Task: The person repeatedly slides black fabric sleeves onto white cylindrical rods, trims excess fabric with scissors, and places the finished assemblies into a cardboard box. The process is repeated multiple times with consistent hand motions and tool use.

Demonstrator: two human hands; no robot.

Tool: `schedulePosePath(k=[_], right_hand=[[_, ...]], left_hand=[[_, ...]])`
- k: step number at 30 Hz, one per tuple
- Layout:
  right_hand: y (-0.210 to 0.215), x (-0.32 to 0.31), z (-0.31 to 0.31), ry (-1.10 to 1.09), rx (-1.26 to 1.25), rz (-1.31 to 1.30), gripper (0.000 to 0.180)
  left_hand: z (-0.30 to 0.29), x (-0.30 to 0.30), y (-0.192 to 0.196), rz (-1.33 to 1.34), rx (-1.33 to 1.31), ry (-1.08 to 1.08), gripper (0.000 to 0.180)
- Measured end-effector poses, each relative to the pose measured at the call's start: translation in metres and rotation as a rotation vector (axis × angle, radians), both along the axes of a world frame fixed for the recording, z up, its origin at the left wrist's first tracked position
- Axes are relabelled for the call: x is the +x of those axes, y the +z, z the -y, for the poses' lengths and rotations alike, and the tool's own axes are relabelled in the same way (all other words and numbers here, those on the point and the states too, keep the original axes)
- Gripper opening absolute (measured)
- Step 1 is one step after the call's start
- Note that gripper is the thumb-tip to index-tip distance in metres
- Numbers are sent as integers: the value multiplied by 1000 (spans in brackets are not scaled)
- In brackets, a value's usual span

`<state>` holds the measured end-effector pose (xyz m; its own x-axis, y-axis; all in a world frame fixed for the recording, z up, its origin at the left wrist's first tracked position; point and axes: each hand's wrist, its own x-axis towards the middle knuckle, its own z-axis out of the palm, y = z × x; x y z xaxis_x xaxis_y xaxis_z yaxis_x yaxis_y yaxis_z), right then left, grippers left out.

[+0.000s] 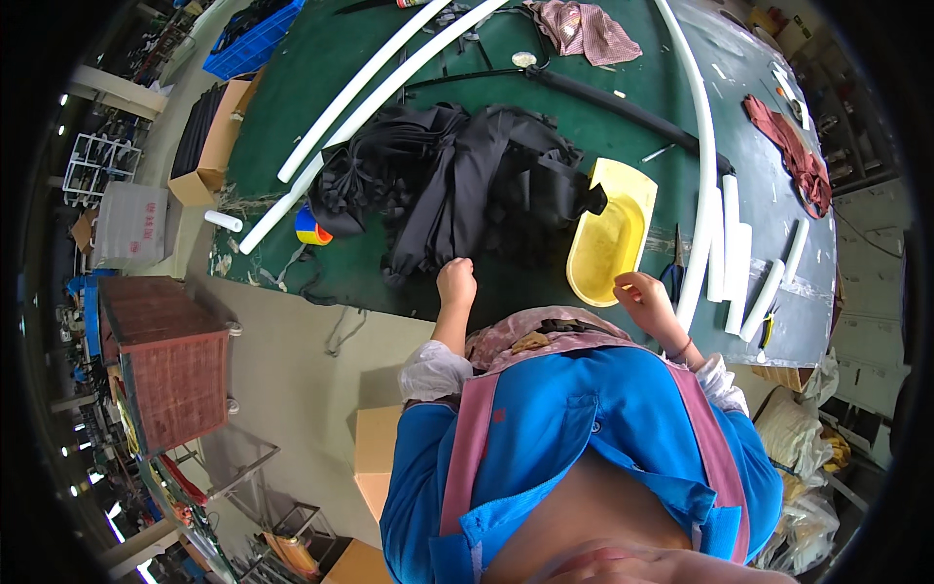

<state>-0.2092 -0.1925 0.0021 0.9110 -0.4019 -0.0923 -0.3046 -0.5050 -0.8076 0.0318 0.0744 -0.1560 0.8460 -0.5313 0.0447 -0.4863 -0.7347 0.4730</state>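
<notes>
A heap of black fabric (462, 185) lies gathered in loose folds across the table in front of me. My left hand (455, 282) is closed at the near edge of this fabric, fingertips against it. To its right stands a yellow plastic basin (582, 261), long and shallow, with a flap of the fabric reaching over its left rim. Just by the basin's near right rim is my right hand (644, 295), its fingers curled and thumb and forefinger close together. Whatever may be between them is too small to make out.
Long white foam tubes (700, 146) and shorter pieces (764, 300) lie on the green table (379, 282). Dark-handled scissors (673, 273) rest right of the basin. A tape roll (313, 229), checked cloth (584, 31) and reddish cloth (790, 156) lie farther out. A brown cart (175, 380) stands left.
</notes>
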Motion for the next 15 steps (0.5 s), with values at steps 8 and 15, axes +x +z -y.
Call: schedulePosePath(k=[8, 15], right_hand=[[24, 71, -48, 195, 162, 214, 21], [55, 103, -84, 181, 648, 212, 32]], left_hand=[[16, -12, 105, -1199, -1312, 104, 12], [35, -75, 173, -1325, -1515, 20, 27]])
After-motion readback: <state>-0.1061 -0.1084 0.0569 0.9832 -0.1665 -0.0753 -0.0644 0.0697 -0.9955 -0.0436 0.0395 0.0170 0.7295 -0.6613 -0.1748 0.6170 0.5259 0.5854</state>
